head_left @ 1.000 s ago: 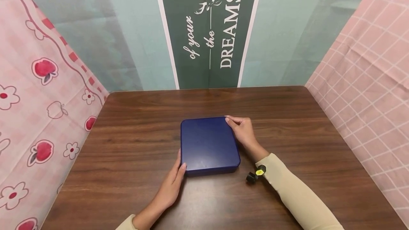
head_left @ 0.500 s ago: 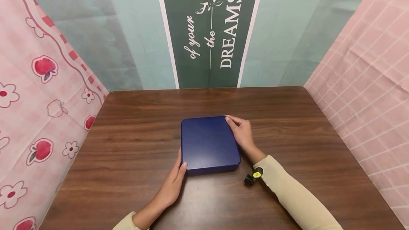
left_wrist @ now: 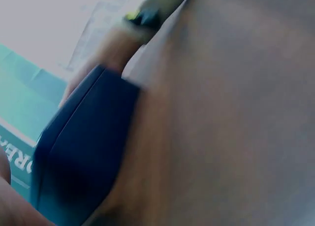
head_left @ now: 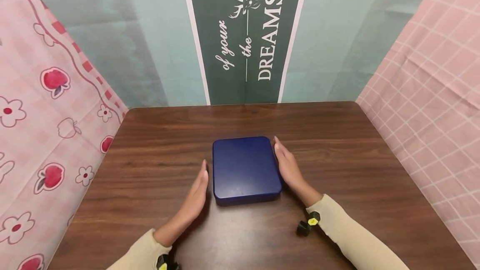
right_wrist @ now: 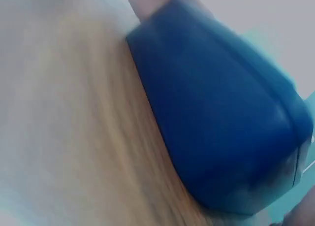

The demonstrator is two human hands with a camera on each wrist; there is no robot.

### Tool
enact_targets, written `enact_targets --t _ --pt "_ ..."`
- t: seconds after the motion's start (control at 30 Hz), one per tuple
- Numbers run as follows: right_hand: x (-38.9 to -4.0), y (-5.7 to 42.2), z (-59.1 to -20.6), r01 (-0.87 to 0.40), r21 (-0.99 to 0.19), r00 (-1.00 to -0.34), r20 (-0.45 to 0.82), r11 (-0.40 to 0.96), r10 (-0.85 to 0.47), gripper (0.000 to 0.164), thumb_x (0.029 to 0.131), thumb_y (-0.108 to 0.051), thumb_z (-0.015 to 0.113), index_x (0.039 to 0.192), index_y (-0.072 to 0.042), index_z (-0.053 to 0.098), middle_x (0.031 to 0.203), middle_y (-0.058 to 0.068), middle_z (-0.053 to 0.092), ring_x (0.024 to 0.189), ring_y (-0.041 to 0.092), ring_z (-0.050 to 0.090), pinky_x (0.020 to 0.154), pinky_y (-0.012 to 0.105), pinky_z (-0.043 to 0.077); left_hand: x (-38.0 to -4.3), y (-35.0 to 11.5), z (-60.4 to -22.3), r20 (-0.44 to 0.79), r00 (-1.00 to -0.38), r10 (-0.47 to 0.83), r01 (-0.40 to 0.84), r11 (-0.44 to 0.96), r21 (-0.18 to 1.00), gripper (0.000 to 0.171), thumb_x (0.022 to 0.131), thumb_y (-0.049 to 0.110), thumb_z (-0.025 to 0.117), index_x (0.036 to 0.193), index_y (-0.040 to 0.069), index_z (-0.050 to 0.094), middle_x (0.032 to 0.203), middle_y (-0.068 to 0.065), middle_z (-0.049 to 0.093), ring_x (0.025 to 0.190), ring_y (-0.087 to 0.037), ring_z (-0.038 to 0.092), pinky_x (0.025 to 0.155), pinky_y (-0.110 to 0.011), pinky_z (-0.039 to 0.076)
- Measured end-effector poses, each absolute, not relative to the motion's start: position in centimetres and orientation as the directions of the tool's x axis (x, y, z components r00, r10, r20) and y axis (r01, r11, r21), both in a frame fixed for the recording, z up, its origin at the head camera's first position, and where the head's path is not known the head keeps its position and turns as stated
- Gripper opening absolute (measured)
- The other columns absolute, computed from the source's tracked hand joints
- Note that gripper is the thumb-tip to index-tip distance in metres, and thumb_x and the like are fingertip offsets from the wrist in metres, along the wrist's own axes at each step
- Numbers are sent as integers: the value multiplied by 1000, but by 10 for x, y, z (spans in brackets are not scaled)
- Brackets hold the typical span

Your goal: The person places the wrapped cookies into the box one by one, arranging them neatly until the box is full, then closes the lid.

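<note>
A square dark-blue box (head_left: 245,168) with rounded corners and its lid on lies flat in the middle of the wooden table. Left of it, my left hand (head_left: 196,197) stands on edge with straight fingers, a narrow strip of table between hand and box. On the other side my right hand (head_left: 288,168) has its fingers straight along the box's right edge, fingertips by the far right corner. Neither hand grips anything. Both wrist views are blurred; the blue box wall (left_wrist: 93,137) fills part of the left one, and the box's side (right_wrist: 211,108) looms large in the right one.
The brown wooden table (head_left: 168,132) reaches back to a hanging green cloth (head_left: 245,91) with printed lettering. A pink apple-print cloth (head_left: 37,136) borders the left side, a pink checked cloth (head_left: 431,95) the right. Small black wrist cameras (head_left: 308,224) sit at the cuffs.
Both hands have let go of the box's corners and straightened their fingers. The left hand has moved left, off the box; the right has shifted slightly right. The box stays in place.
</note>
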State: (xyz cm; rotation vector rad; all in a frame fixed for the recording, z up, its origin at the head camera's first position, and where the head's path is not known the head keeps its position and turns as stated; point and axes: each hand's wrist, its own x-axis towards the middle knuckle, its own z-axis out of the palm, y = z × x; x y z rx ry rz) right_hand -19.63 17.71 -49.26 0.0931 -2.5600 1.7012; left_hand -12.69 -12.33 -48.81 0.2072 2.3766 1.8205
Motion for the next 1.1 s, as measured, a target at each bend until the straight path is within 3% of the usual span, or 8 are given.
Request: enact_targets --t 0.27,0.5,0.7,0.93,1.1 --pt "-158 174 -479 -41 -929 -999 42 367 -6 57 112 -36 33 159 -5 28 165 9 25 152 25 21 125 44 14 -187 -143 -471 -46 -980 193 -30 85 996 62 113 36 14 159 -6 10 167 -22 7 154 -36 8 125 -48 10" --pt "-125 168 -473 -26 -922 -1000 20 386 -18 58 112 -34 36 157 2 28 164 18 24 152 30 19 124 49 13 -224 -141 -473 -19 -980 199 10 141 990 63 113 39 16 159 -4 21 166 -19 19 154 -31 15 125 -44 14" --pt "-106 164 -481 -21 -918 -1000 15 397 -17 56 111 -32 39 158 -1 30 163 15 30 151 30 24 122 49 18 -235 -128 -483 -41 -975 220 2 190 982 57 114 34 22 155 -3 34 161 -20 31 152 -32 21 125 -45 14" --pt "-99 164 -494 -111 -910 -994 97 399 -55 53 112 -24 39 159 -1 28 163 14 29 150 30 25 114 9 15 -234 -119 -488 -23 -966 257 26 184 983 45 113 23 30 146 0 51 147 -20 53 143 -30 40 121 -45 25" --pt "-97 165 -497 -164 -903 -986 153 397 -58 51 112 -21 37 159 -1 27 163 17 29 150 31 25 112 6 14 -233 -114 -491 -8 -966 257 49 216 975 46 114 22 27 145 -1 51 142 -22 56 138 -32 45 120 -46 28"
